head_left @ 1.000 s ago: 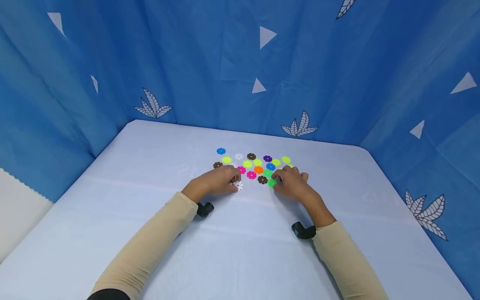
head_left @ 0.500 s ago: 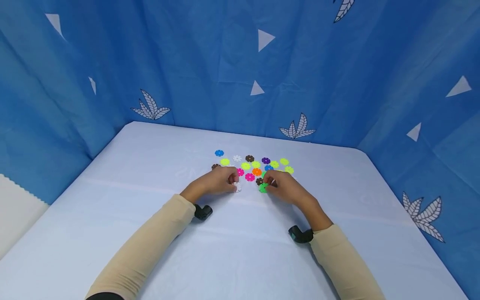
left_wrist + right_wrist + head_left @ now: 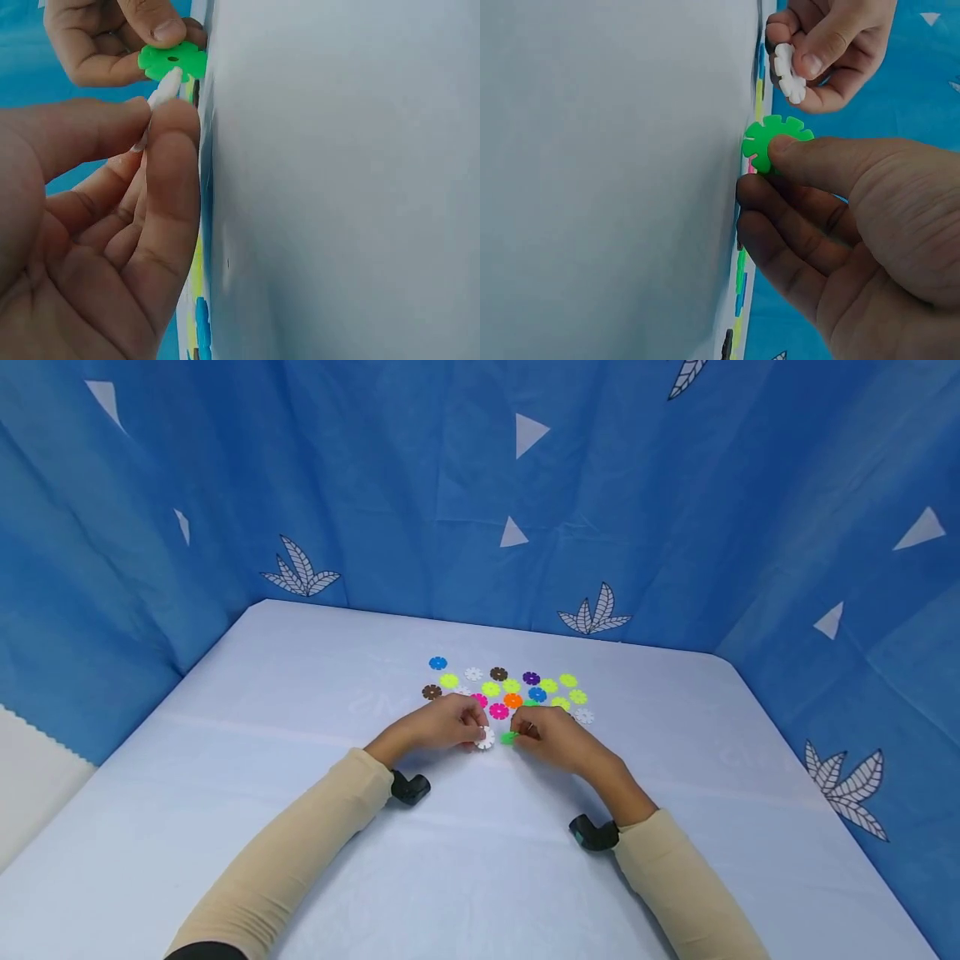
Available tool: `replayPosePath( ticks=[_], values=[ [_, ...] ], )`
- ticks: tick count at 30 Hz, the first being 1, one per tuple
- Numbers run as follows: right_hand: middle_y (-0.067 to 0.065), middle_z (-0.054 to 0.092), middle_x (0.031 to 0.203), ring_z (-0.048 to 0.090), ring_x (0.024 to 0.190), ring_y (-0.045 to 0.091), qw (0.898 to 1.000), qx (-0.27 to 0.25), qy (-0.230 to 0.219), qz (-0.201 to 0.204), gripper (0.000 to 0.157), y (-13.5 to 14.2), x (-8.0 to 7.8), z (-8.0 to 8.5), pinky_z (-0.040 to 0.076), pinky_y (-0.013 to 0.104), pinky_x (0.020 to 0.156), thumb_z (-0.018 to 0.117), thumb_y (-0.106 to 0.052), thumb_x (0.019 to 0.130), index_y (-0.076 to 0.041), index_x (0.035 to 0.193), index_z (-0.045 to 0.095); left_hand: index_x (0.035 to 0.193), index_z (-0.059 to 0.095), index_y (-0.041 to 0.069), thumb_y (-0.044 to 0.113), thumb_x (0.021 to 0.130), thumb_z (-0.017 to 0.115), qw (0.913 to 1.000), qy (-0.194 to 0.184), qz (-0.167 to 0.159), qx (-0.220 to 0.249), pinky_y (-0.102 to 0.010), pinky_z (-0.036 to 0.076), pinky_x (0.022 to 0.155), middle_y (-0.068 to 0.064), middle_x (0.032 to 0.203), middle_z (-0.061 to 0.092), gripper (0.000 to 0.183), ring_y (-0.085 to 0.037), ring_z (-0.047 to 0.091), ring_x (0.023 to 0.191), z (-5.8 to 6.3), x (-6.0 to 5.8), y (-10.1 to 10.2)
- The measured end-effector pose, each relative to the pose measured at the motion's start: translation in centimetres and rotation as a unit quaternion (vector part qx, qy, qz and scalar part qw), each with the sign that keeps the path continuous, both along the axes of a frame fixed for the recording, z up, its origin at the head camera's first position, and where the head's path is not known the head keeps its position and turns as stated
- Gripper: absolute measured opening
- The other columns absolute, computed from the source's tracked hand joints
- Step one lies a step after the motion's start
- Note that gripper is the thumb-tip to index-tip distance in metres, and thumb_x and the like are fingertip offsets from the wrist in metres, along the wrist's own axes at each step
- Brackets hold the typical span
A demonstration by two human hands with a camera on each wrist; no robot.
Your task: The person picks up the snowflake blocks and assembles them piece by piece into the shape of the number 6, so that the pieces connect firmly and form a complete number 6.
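Note:
My left hand [image 3: 448,722] pinches a white notched plastic disc [image 3: 486,738] between thumb and fingers, its edge towards me in the left wrist view. Across from it, my right hand [image 3: 553,737] holds a green notched disc [image 3: 765,141] by thumb and fingertips. The two discs face each other a short gap apart in the head view; in the left wrist view the white one overlaps the green one's edge, and I cannot tell whether they touch. Just behind the hands, a pink disc [image 3: 498,712] and an orange disc [image 3: 513,701] lie flat.
Several more notched discs lie spread behind the hands, among them a blue disc [image 3: 438,663], a brown disc [image 3: 431,692] and a purple disc [image 3: 531,678]. The white-covered table [image 3: 465,868] ends at a blue patterned curtain [image 3: 420,485].
My right hand has picked the green disc off the table and brought it left and nearer. The left hand, with the white disc, has shifted slightly right.

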State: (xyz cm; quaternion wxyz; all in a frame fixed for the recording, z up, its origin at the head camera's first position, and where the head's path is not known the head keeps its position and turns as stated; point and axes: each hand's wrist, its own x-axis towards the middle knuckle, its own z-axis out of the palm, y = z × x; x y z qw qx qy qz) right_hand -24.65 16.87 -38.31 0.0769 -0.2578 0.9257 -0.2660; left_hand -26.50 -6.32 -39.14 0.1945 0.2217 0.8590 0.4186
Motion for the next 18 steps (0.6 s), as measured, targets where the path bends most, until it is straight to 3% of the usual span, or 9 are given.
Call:
replayPosePath(
  ticks=[8,18],
  values=[
    [-0.006,0.063,0.081,0.058,0.08,0.016,1.0,0.013,0.005,0.015,0.012,-0.59,0.56,0.15,0.053,0.027,0.074,0.077,-0.007,0.09,-0.014,0.097,0.07,0.098,0.066,0.007,0.011,0.096,0.07,0.9997,-0.007,-0.021,0.012,-0.031,0.052,0.078,-0.006,0.081,0.067,0.006,-0.019,0.067,0.073,-0.14,0.27,0.42],
    [-0.007,0.067,0.082,0.059,0.078,0.014,0.998,0.004,0.04,0.039,0.012,-0.87,0.54,0.03,0.053,0.025,0.074,0.079,-0.002,0.087,-0.013,0.09,0.073,0.095,0.07,0.004,0.007,0.095,0.071,0.9997,-0.009,-0.004,0.023,-0.029,0.055,0.074,-0.006,0.081,0.069,0.003,-0.019,0.068,0.069,-0.25,0.33,0.58]
  ],
)
